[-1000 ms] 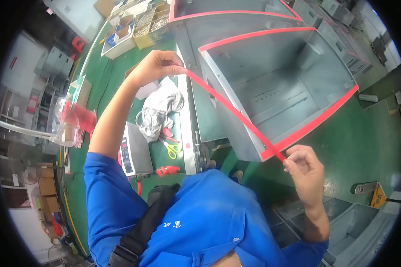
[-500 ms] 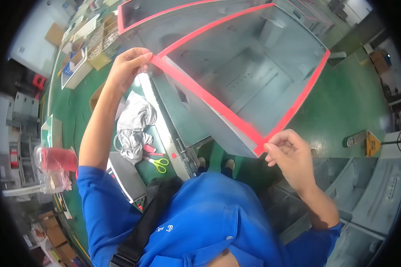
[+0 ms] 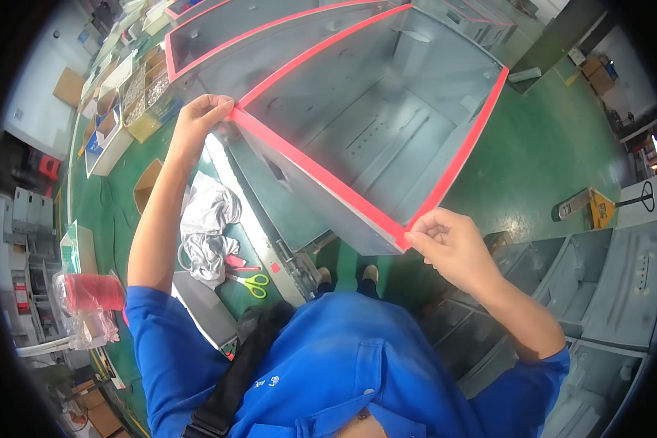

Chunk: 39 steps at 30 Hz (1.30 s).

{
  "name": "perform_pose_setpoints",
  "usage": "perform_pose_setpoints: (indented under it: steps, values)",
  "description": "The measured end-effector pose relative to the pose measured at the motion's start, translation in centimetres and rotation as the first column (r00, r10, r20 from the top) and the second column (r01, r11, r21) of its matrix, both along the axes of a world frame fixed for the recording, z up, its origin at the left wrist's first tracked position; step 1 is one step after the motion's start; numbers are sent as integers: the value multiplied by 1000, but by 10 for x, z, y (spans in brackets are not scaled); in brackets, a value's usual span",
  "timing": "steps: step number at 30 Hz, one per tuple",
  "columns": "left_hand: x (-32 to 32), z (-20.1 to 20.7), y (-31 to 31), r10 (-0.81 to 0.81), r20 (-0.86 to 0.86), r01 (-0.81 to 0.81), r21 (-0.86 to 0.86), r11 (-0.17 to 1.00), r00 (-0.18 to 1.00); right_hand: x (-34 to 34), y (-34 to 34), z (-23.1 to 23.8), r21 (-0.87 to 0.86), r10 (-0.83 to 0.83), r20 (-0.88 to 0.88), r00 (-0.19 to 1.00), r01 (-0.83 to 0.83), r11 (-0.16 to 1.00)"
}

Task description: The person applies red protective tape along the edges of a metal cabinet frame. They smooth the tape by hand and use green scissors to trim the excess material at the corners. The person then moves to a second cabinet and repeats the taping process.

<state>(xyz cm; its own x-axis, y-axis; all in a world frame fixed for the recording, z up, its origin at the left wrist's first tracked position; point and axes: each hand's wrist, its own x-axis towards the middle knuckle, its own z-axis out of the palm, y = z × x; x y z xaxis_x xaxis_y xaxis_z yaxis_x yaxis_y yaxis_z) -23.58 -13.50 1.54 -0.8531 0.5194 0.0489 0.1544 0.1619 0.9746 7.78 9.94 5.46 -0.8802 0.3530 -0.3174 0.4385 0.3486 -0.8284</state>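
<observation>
A grey open-topped metal box (image 3: 378,142) stands in front of me with red tape along its rim. One strip of red tape (image 3: 310,169) runs along the near edge, between my two hands. My left hand (image 3: 201,123) pinches the strip's far-left end between thumb and fingers, by the box's left corner. At the nearest corner, my right hand (image 3: 449,247) pinches the other end, fingers curled. The strip looks straight and lies along the rim; whether it is stuck all the way cannot be told.
Green-handled scissors (image 3: 255,285) and a crumpled grey-white cloth (image 3: 210,208) lie on the green bench at left. Red film roll (image 3: 95,293) in clear wrap sits further left. More red-edged boxes (image 3: 197,45) stand behind; grey metal boxes (image 3: 613,292) line the lower right. A pallet jack (image 3: 598,209) stands right.
The strip's right end has come down closer to the near corner, with the gap to the rim smaller. Both hands keep their pinch. The whole view has shifted slightly.
</observation>
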Motion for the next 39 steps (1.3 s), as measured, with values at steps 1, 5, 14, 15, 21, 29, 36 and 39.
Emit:
perform_pose_setpoints:
  steps: [1,5,14,15,21,29,36,39]
  values:
    - [-1,0,0,1,-1,-1,-5,1000,1000,-1,0,1,7,8,13,1000,-8,1000]
    - [-1,0,1,1,-3,-1,1,1000,1000,-3,1,4,19,36,23,999,-36,999]
    - [-6,-6,3,32,48,-35,62,997,998,-6,3,4,12,59,63,996,-60,998]
    - [-6,-6,4,29,51,-33,69,997,998,-6,3,4,7,58,65,996,-58,998]
    - [-7,-8,4,31,60,-36,82,996,998,-6,3,1,5,45,44,998,-45,999]
    - [-8,-10,5,35,62,-40,84,996,997,-6,4,2,18,58,76,995,-59,998]
    - [-9,-10,4,32,65,-38,84,996,997,-6,3,3,37,57,82,995,-60,997]
    - [-10,-10,4,33,78,-41,101,994,996,-6,3,3,29,57,78,995,-59,998]
